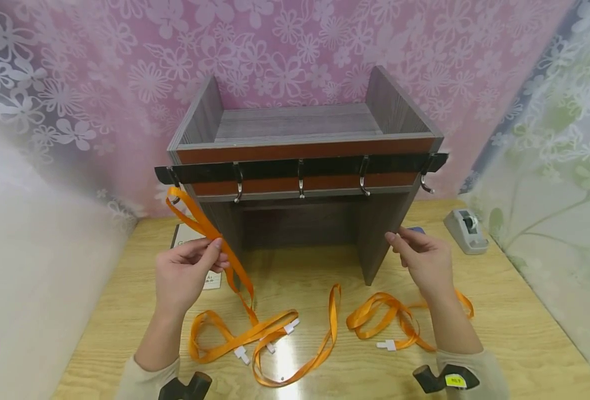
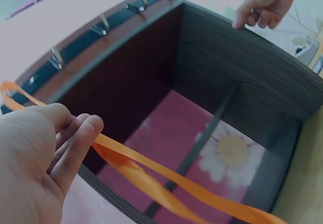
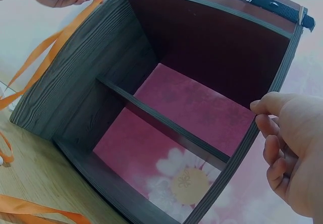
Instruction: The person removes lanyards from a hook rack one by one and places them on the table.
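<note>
My left hand [image 1: 187, 272] pinches an orange lanyard [image 1: 241, 273] between thumb and fingers. The lanyard's upper loop hangs at the leftmost hook [image 1: 174, 176] of a black hook rail [image 1: 270, 169], and its lower part slants down to the table. The rail runs along the front of a grey wooden shelf [image 1: 300, 125]. At the shelf's right side panel [image 3: 241, 151], my right hand [image 1: 427, 261] holds the front edge with thumb and index finger, the other fingers curled beside it. The rail's other hooks carry nothing.
More orange lanyards [image 1: 320, 355] with white clips [image 1: 386, 345] lie on the wooden table [image 1: 505, 328] in front of the shelf. A grey tape dispenser [image 1: 467, 230] stands at the right. Printed paper [image 1: 185, 234] lies behind my left hand. A flowered backdrop rises behind.
</note>
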`<action>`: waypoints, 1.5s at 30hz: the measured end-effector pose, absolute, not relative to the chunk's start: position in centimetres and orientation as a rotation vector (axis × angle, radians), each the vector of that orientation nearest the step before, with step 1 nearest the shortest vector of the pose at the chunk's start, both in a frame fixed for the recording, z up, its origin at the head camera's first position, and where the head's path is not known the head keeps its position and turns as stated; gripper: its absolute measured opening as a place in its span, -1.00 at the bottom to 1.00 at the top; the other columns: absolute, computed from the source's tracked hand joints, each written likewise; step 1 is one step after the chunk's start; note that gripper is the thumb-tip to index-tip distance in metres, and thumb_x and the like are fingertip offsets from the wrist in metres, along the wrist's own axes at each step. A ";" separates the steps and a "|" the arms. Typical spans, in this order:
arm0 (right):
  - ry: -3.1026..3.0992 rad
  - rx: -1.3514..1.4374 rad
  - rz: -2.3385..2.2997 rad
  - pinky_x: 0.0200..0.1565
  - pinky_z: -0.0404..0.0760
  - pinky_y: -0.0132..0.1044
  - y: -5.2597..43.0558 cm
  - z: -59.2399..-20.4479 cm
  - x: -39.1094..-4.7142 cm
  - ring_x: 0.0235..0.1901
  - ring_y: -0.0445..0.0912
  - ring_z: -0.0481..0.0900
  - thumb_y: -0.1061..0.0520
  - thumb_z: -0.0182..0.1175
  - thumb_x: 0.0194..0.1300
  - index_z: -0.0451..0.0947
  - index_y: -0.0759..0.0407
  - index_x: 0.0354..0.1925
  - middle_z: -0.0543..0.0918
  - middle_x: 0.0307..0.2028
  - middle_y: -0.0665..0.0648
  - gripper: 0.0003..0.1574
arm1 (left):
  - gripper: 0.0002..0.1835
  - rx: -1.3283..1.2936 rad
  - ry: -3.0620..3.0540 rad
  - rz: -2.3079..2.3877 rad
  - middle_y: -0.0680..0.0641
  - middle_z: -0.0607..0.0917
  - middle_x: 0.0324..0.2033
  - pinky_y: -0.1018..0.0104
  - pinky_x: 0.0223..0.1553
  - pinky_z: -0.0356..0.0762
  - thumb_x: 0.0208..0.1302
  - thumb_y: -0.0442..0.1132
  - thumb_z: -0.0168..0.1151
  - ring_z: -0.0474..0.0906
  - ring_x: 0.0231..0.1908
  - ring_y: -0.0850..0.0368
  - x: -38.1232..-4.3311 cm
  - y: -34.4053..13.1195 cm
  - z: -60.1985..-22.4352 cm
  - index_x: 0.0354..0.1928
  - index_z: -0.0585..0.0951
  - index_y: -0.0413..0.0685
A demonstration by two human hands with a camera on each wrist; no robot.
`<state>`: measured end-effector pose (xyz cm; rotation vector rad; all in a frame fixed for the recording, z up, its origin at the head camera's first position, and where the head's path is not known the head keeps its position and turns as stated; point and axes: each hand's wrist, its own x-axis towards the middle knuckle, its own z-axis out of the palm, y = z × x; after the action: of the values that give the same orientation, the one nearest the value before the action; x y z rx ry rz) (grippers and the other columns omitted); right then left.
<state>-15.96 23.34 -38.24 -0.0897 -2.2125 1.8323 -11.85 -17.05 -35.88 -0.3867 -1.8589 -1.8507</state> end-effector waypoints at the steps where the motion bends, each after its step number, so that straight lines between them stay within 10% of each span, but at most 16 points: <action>1: -2.216 -0.091 1.828 -0.61 0.49 -0.48 23.4 -38.2 -16.0 -0.63 -0.22 0.44 0.08 0.44 0.23 0.77 0.18 -0.14 0.64 -0.58 -0.11 -0.74 | -0.90 -0.409 -1.853 -1.850 0.03 0.78 -0.57 0.34 -0.57 0.74 0.25 -0.53 0.29 0.72 -0.61 0.18 -11.8 -17.0 -35.5 -0.31 0.70 -0.55; 24: -2.281 -0.075 1.777 -0.60 0.48 -0.47 23.5 -38.0 -15.8 -0.58 -0.23 0.45 0.01 0.41 0.26 0.68 0.34 0.05 0.65 -0.55 -0.19 -0.48 | -0.88 -0.720 -1.415 -1.893 -0.21 0.77 -0.55 0.30 -0.66 0.71 0.06 -0.80 0.18 0.73 -0.62 0.06 -10.1 -18.1 -26.5 -0.35 0.64 -0.70; 45: -2.350 -0.107 1.711 -0.50 0.58 -0.50 23.8 -38.3 -16.1 -0.47 -0.26 0.53 -0.06 0.41 0.26 0.65 0.32 0.11 0.67 -0.52 -0.26 -0.39 | -0.82 -0.556 -1.347 -1.897 -0.32 0.76 -0.51 0.31 -0.52 0.77 0.05 -0.90 -0.01 0.73 -0.57 -0.02 -4.7 -25.8 -26.9 -0.32 0.56 -0.82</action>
<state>-16.06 23.76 -38.30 -0.1065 -2.3504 1.7107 -4.74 -25.82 -26.94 -0.5563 -1.3469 -1.8969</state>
